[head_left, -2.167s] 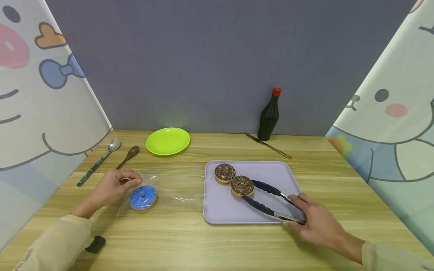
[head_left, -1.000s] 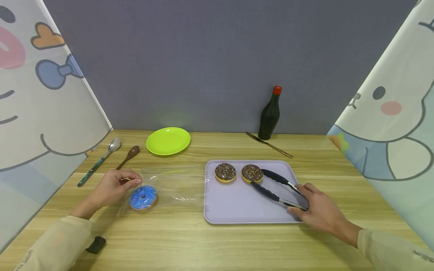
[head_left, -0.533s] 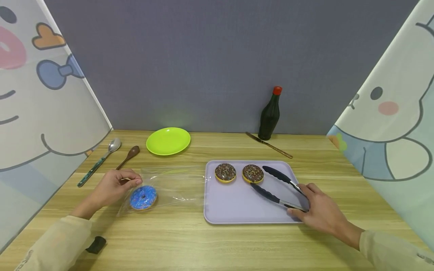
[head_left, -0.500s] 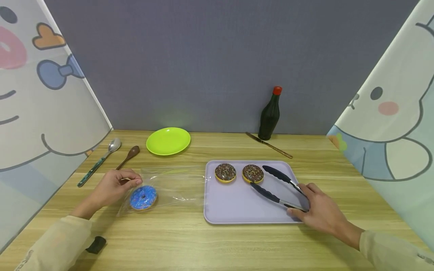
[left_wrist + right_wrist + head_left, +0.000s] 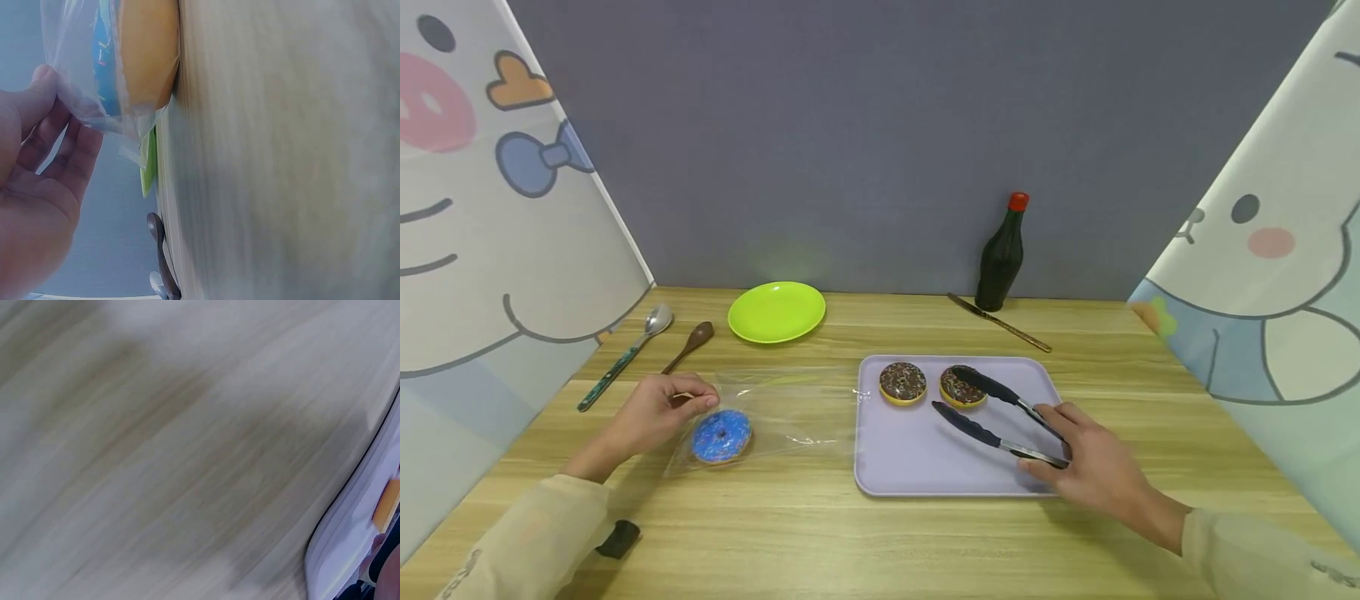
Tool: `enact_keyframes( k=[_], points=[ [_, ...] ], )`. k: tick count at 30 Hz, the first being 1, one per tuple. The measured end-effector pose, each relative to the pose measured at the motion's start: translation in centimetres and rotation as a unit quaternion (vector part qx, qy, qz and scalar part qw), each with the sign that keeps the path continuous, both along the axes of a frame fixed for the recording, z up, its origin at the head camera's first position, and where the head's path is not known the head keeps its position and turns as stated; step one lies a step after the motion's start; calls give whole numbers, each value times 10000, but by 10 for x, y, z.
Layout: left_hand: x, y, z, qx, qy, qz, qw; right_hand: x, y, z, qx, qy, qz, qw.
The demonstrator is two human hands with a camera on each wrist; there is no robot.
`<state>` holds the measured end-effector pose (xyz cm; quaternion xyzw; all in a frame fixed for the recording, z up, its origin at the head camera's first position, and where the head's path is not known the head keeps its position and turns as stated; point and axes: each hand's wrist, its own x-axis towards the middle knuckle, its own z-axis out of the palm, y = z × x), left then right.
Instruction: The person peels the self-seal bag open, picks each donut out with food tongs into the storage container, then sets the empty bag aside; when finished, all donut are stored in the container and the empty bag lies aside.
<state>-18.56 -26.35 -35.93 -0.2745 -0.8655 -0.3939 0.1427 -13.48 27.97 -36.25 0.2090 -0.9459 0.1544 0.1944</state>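
My left hand (image 5: 666, 412) pinches the edge of a clear plastic bag (image 5: 75, 56) between thumb and fingers. Inside the bag lies a donut with blue icing (image 5: 722, 437). My right hand (image 5: 1093, 462) grips a pair of tongs (image 5: 977, 429) with black tips, their arms spread apart. One tip overlaps the right chocolate donut (image 5: 958, 390) in the head view, and the other is over bare tray nearer to me. A second chocolate donut (image 5: 902, 383) sits to its left. Both rest on the lilac tray (image 5: 895, 467).
Behind the bag stands a lime-green plate (image 5: 777, 312). A metal spoon (image 5: 625, 358) and a wooden spoon (image 5: 692, 342) lie at the left. Near the back wall are a dark bottle (image 5: 1000, 258) and a knife (image 5: 1000, 322). A small black object (image 5: 618, 539) lies by the left sleeve.
The tongs shifted the right chocolate donut rightward, away from the other one, then let go of it. Now the tongs have moved left, one arm over that donut. The left hand stays put.
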Motion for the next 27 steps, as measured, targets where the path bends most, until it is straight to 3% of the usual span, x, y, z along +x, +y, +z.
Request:
enact_keyframes(
  k=[7, 10, 15, 27],
  points=[
    [-1, 0, 0, 2, -15, -9, 10000, 0, -26, -3, -97, 172, 650, 9977],
    [-1, 0, 0, 0, -48, 0, 10000, -2, -40, -3, -215, -22, 837, 9963],
    [0, -1, -1, -57, -11, 41, 10000, -7, -64, -1, -253, -371, 947, 9945],
    [0, 0, -1, 0, 21, -46, 10000, -26, -104, 9, 236, -844, 1056, 9905]
  ],
)
